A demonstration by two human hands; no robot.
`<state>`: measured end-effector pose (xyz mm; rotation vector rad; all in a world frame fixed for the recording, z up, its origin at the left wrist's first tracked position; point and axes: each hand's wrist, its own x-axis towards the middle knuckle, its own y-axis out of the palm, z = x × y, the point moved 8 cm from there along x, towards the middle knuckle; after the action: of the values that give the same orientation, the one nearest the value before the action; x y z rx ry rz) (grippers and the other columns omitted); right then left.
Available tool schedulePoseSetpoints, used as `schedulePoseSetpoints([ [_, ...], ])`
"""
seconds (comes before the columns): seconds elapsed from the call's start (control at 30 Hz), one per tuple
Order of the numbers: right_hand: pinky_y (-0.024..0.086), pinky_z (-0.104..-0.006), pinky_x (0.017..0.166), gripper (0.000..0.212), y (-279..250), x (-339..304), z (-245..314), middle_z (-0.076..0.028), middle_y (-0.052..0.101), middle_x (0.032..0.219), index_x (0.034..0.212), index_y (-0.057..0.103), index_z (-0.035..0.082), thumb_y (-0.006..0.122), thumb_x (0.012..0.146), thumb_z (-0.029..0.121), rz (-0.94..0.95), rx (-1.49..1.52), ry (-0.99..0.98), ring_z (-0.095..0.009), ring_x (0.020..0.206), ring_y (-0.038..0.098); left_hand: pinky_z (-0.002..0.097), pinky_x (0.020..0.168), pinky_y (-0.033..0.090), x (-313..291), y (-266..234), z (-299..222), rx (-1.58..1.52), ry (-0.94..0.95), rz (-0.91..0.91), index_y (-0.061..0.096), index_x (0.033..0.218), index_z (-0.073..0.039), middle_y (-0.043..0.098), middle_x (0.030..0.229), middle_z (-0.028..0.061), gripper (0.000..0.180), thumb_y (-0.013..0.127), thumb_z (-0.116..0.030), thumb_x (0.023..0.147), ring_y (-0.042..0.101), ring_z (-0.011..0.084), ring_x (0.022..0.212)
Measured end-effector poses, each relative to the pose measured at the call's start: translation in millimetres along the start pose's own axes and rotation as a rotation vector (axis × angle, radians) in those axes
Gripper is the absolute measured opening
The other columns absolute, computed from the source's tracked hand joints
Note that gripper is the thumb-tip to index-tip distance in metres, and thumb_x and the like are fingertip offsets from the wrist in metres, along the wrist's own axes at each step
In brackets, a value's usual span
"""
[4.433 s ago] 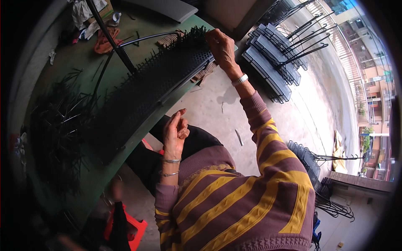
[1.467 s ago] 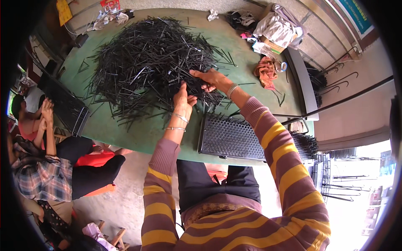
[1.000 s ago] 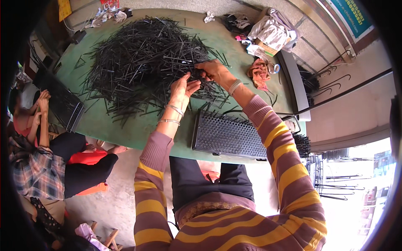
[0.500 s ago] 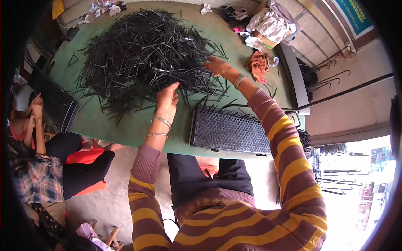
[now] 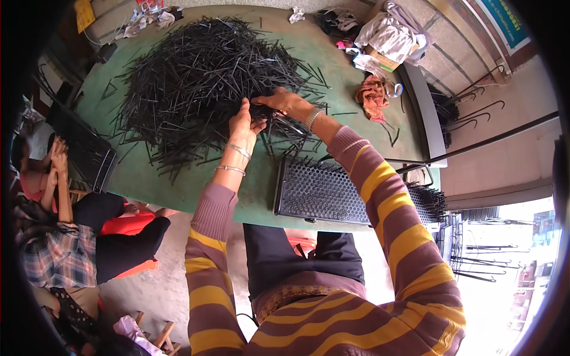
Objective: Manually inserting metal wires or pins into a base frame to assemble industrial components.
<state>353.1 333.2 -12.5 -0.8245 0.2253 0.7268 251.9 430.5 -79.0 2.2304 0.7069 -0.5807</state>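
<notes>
At the middle of the green bench [image 5: 258, 193], toward its far edge, lies the pile of black strips [image 5: 202, 83]: thin, stiff, straight pieces, criss-crossed in a loose, spiky mound with a dull sheen in places. Stray strips lie flat around its foot.

At the mound's near right flank, both bare hands work close together. The left hand [image 5: 243, 123] has its thumb extended upward and its fingers partly curled; the right hand [image 5: 284, 102] is bent over, thumb and fingers directed toward the left. Dark strips lie behind and between them; whether either pinches any cannot be determined. Two slim metal bangles [image 5: 237, 149] circle the left wrist, a pale linked band [image 5: 312, 117] the right.

Along the near edge of the bench, right of the hands, rests a black perforated panel [image 5: 323, 190], rectangular, with a honeycomb-like surface of round holes and short dark bristles along its far side. Its right part passes behind the right sleeve [image 5: 383, 190].

Toward the right edge lies a crumpled orange-red cloth [image 5: 373, 99], a pale ring [image 5: 394, 90] beside it. Beyond, near the far right corner, soft whitish fabric [image 5: 389, 35] is heaped over a carton [image 5: 381, 58].
</notes>
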Motion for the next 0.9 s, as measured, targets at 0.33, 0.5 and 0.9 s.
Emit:
schedulePoseSetpoints([
  [0.33, 0.052, -0.0390, 0.067, 0.037, -81.7, -62.3, 58.8, -0.017, 0.067, 0.078, 0.089, 0.068, 0.000, 0.071, 0.077, 0.034, -0.284, -0.242, -0.369, -0.026, 0.072, 0.065, 0.0419, 0.084, 0.057, -65.2, 87.2, 0.5, -0.220, 0.025, 0.621, 0.057, 0.115, -0.005, 0.066, 0.107, 0.0192, 0.032, 0.057, -0.030, 0.096, 0.066, 0.0288, 0.100],
  [0.5, 0.048, -0.0447, 0.091, 0.067, -28.9, -36.2, 19.8, -0.024, 0.061, 0.117, 0.136, 0.039, 0.003, 0.063, 0.080, 0.029, -0.245, -0.591, -0.440, -0.039, 0.110, 0.059, 0.0392, 0.073, 0.054, -33.4, 1.8, 57.7, 0.016, -0.116, 0.258, 0.059, 0.111, -0.005, 0.066, 0.093, 0.0138, 0.037, 0.067, -0.031, 0.086, 0.066, 0.0257, 0.083],
  [0.9, 0.050, -0.0412, 0.078, 0.065, -28.5, 1.7, -21.1, -0.022, 0.066, 0.089, 0.095, 0.063, -0.007, 0.050, 0.090, 0.056, -0.161, -0.024, 0.065, -0.033, 0.083, 0.063, 0.0368, 0.060, 0.056, -24.3, -35.7, 39.6, -0.055, -0.024, -0.055, 0.044, 0.125, 0.000, 0.062, 0.086, 0.0167, 0.076, 0.076, -0.050, 0.077, 0.064, 0.0269, 0.069],
])
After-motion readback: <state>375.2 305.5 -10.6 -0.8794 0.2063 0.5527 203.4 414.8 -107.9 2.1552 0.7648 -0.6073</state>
